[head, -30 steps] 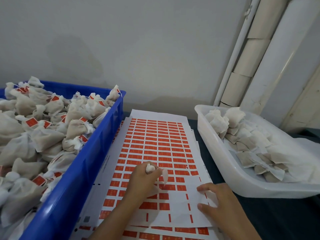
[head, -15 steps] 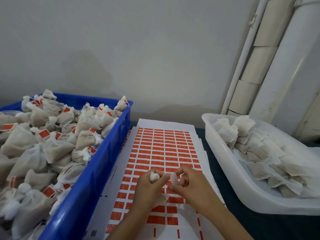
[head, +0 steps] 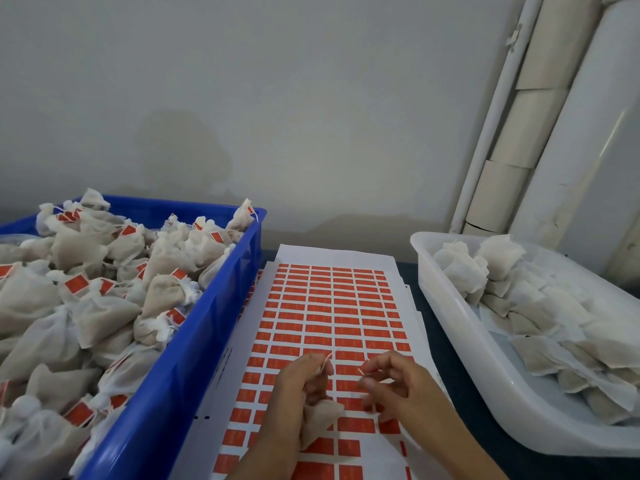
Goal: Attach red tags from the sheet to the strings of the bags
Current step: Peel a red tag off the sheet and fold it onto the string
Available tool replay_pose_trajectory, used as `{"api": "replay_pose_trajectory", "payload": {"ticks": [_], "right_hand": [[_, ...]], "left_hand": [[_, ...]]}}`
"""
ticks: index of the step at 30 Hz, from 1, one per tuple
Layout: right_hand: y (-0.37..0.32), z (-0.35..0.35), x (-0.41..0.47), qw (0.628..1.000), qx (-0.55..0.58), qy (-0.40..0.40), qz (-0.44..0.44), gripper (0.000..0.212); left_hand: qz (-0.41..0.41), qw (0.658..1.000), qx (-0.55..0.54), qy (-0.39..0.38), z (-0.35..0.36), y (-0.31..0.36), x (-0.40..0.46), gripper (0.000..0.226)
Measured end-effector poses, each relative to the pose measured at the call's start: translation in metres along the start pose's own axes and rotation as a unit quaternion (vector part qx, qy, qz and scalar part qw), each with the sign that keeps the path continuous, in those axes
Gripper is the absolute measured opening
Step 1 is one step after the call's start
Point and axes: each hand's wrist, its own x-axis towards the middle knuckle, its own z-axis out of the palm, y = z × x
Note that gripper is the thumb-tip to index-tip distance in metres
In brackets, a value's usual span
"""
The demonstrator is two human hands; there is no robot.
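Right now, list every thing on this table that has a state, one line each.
Left hand: holds a bag, pinching something small and white at its fingertips.
Bag: hangs below the left hand, no tag visible on it.
Right hand: pinches a red tag.
Red tag: peeled off, between the fingertips.
Sheet: flat, many nearest spots already bare.
Blue crate: heaped with tagged bags.
White tub: holds bags, no tags showing.

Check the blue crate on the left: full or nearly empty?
Full. The blue crate is heaped above its rim with bags, many showing red tags.
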Motion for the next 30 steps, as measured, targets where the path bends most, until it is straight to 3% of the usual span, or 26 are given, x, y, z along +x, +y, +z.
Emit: {"api": "replay_pose_trajectory", "payload": {"ticks": [5,11,14,16,24,30], "right_hand": [[0.001,0.009,-0.004,0.991,0.104,0.083,-0.018,0.044],[-0.001,0.015,-0.007,0.983,0.163,0.066,-0.047,0.043],[-0.001,0.016,-0.007,0.984,0.149,0.065,-0.068,0.026],[0.000,0.016,-0.007,0.984,0.141,0.072,-0.076,0.015],[0.003,0.014,-0.008,0.982,0.091,0.107,-0.129,0.021],[-0.002,0.008,-0.011,0.953,0.184,0.191,-0.145,0.020]], "left_hand": [[0.104,0.994,-0.008,-0.024,-0.003,-0.023,0.005,0.024],[0.206,0.971,0.061,-0.107,-0.005,-0.026,-0.004,0.021],[0.239,0.959,0.075,-0.130,-0.006,-0.025,-0.008,0.021],[0.247,0.956,0.081,-0.137,-0.006,-0.024,-0.010,0.022],[0.226,0.958,0.083,-0.157,-0.008,-0.024,-0.008,0.020],[0.222,0.968,0.075,-0.091,-0.006,-0.027,-0.006,0.018]]}}
